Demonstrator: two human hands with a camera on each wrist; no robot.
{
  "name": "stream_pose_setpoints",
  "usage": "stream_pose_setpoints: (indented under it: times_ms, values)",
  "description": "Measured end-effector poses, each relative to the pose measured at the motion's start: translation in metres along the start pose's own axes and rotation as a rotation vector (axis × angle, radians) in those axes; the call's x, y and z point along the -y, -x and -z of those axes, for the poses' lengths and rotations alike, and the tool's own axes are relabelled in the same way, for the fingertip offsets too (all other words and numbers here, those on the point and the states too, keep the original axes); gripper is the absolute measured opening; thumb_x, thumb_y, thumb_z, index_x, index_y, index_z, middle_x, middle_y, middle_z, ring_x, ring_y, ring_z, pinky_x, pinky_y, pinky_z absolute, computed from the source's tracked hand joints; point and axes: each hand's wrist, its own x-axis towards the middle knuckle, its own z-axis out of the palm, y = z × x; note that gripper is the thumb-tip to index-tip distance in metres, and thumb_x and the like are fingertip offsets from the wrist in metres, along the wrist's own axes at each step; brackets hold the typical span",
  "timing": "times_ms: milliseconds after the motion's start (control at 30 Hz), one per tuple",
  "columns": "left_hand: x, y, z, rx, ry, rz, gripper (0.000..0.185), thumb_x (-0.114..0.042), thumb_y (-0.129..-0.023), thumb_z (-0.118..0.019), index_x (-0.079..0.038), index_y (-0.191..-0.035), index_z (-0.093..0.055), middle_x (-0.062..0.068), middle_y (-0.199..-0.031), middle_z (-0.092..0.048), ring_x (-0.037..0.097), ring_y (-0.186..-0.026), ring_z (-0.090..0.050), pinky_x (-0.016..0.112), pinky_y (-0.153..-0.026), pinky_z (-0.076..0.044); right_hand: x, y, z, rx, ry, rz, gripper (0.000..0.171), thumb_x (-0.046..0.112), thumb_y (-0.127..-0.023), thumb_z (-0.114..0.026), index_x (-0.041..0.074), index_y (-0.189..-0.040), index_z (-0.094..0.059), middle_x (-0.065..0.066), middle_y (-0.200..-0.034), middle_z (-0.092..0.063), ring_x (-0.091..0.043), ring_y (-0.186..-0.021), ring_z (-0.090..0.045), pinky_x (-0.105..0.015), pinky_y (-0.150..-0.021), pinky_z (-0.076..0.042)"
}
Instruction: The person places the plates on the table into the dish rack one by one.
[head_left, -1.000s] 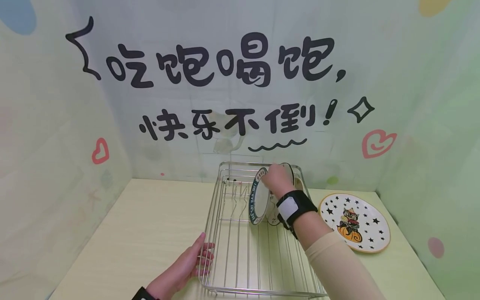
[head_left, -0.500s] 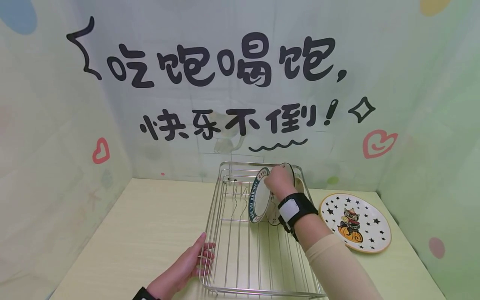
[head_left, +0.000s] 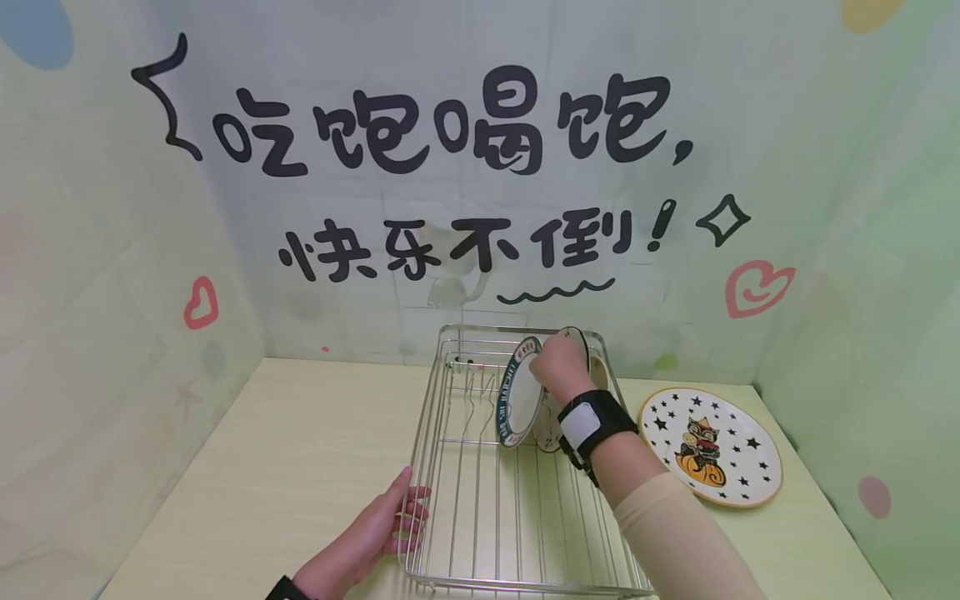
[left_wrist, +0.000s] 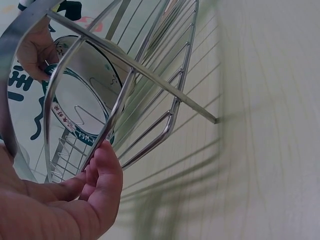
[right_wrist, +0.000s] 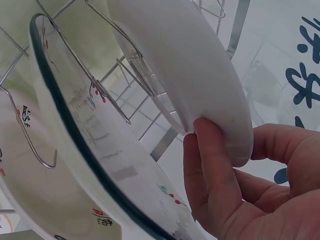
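Observation:
In the head view, my right hand (head_left: 562, 367) pinches the top edge of a round plate (head_left: 519, 404) with a teal lettered rim. The plate stands on edge in the wire dish rack (head_left: 525, 583). Up close in the right wrist view, thumb and fingers sit on either side of its white underside (right_wrist: 200, 75). A dark-rimmed dish (right_wrist: 107, 150) leans beside it, with another cream dish (right_wrist: 45, 175) beyond. My left hand (head_left: 378, 521) holds the rack's left side, its fingers at the side wires in the left wrist view.
A white plate (head_left: 731, 458) with stars, a cartoon animal and an orange edge lies on the table right of the rack, near my right forearm. Bent wire dividers (head_left: 470, 404) stand in the rack left of the held plate. A printed backdrop (head_left: 337, 308) rises behind.
My right hand has shifted slightly to the right, and the teal-rimmed plate has tilted a little with it. The left hand keeps its place on the rack.

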Motion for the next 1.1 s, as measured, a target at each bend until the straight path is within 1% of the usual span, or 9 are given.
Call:
stream_pose_setpoints:
  times_ms: [167,300,400,500,567,667,767,900,1100]
  values:
    - [0.001,0.000,0.000,0.004,0.000,-0.006,0.087,-0.065,-0.094,-0.025,0.011,-0.134,-0.037,0.007,-0.095,-0.050,0.015,-0.078,-0.047,0.032,-0.069,-0.050,-0.001,0.002,-0.001,-0.017,-0.018,0.017,0.019,0.002,-0.083,-0.054,0.003,-0.065,-0.050,-0.007,-0.065,-0.044,-0.016,-0.051,-0.041,-0.023,-0.044,-0.030]
    - [0.001,0.000,0.001,-0.001,0.004,-0.009,0.085,-0.063,-0.096,-0.024,0.011,-0.134,-0.037,0.007,-0.095,-0.050,0.015,-0.078,-0.047,0.032,-0.070,-0.049,-0.002,0.003,-0.002,-0.032,0.003,0.073,0.027,0.000,-0.081,-0.051,0.007,-0.058,-0.040,-0.004,-0.060,-0.036,-0.015,-0.049,-0.035,-0.023,-0.044,-0.026]
    - [0.001,0.000,0.001,-0.001,0.006,-0.009,0.086,-0.064,-0.095,-0.025,0.011,-0.134,-0.037,0.007,-0.095,-0.050,0.015,-0.078,-0.047,0.031,-0.069,-0.049,-0.001,0.004,-0.003,-0.036,0.039,0.091,0.026,0.000,-0.082,-0.051,0.007,-0.059,-0.042,-0.004,-0.060,-0.037,-0.015,-0.049,-0.035,-0.023,-0.044,-0.026]
    - [0.001,0.000,0.001,0.005,0.006,-0.009,0.087,-0.065,-0.094,-0.025,0.011,-0.135,-0.037,0.007,-0.095,-0.050,0.015,-0.078,-0.047,0.031,-0.069,-0.049,-0.001,0.004,-0.003,-0.028,0.055,0.075,0.015,0.004,-0.084,-0.055,0.000,-0.070,-0.053,-0.008,-0.067,-0.047,-0.017,-0.055,-0.042,-0.024,-0.046,-0.031]
    - [0.001,0.001,0.002,0.005,0.002,-0.009,0.087,-0.065,-0.094,-0.025,0.011,-0.135,-0.036,0.007,-0.095,-0.050,0.015,-0.078,-0.046,0.031,-0.069,-0.049,0.000,0.006,-0.002,-0.017,0.041,0.068,0.013,0.007,-0.086,-0.059,-0.005,-0.087,-0.059,-0.013,-0.080,-0.056,-0.020,-0.064,-0.050,-0.026,-0.052,-0.039]
    - [0.001,0.001,0.002,-0.004,-0.004,-0.009,0.089,-0.066,-0.094,-0.025,0.011,-0.135,-0.036,0.007,-0.095,-0.050,0.015,-0.078,-0.046,0.032,-0.070,-0.049,0.002,0.008,0.000,0.004,-0.006,0.074,0.037,0.013,-0.087,-0.062,-0.010,-0.115,-0.056,-0.023,-0.109,-0.061,-0.028,-0.089,-0.059,-0.034,-0.073,-0.051]
    - [0.001,0.001,0.003,-0.008,-0.004,-0.009,0.091,-0.068,-0.092,-0.026,0.011,-0.135,-0.037,0.007,-0.095,-0.050,0.015,-0.079,-0.047,0.033,-0.071,-0.050,0.004,0.011,0.002,0.018,-0.078,0.092,0.054,0.015,-0.088,-0.061,-0.009,-0.133,-0.044,-0.027,-0.134,-0.047,-0.036,-0.119,-0.050,-0.044,-0.097,-0.046]
    - [0.001,0.001,0.003,-0.001,-0.001,-0.008,0.088,-0.066,-0.094,-0.025,0.011,-0.135,-0.037,0.007,-0.095,-0.050,0.015,-0.079,-0.047,0.033,-0.071,-0.050,0.005,0.015,0.005,0.010,-0.165,0.106,0.059,0.016,-0.088,-0.061,-0.002,-0.139,-0.039,-0.024,-0.143,-0.034,-0.037,-0.129,-0.039,-0.047,-0.105,-0.038]
    - [0.002,-0.001,0.002,0.009,0.002,-0.001,0.091,-0.068,-0.092,-0.026,0.011,-0.136,-0.036,0.007,-0.095,-0.050,0.015,-0.079,-0.047,0.033,-0.070,-0.050,-0.001,0.030,0.013,-0.042,-0.316,0.209,0.050,0.014,-0.087,-0.059,0.007,-0.135,-0.047,-0.013,-0.134,-0.043,-0.030,-0.120,-0.046,-0.044,-0.096,-0.045]
